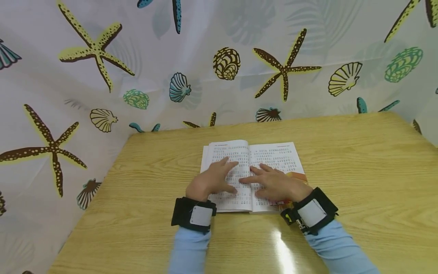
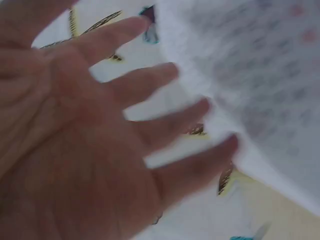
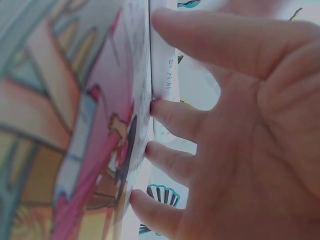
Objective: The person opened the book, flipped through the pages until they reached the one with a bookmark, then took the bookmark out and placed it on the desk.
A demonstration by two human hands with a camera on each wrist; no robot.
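An open book (image 1: 273, 154) with printed text lies on the wooden table. Over its left page is my left hand (image 1: 213, 178), fingers spread; the left wrist view shows those fingers stretched out beside a blurred printed page (image 2: 260, 75). My right hand (image 1: 273, 182) lies across the right page, its fingers reaching toward the middle fold. In the right wrist view its fingertips touch the page, and a coloured picture (image 3: 85, 140) fills the left side. Part of that picture shows beside the right wrist in the head view. Both wrists carry black straps.
The wooden table (image 1: 154, 171) stretches out to both sides of the book. Behind it hangs a white cloth (image 1: 198, 45) printed with starfish and shells, which also covers the left side. Light glares off the tabletop in front of the book.
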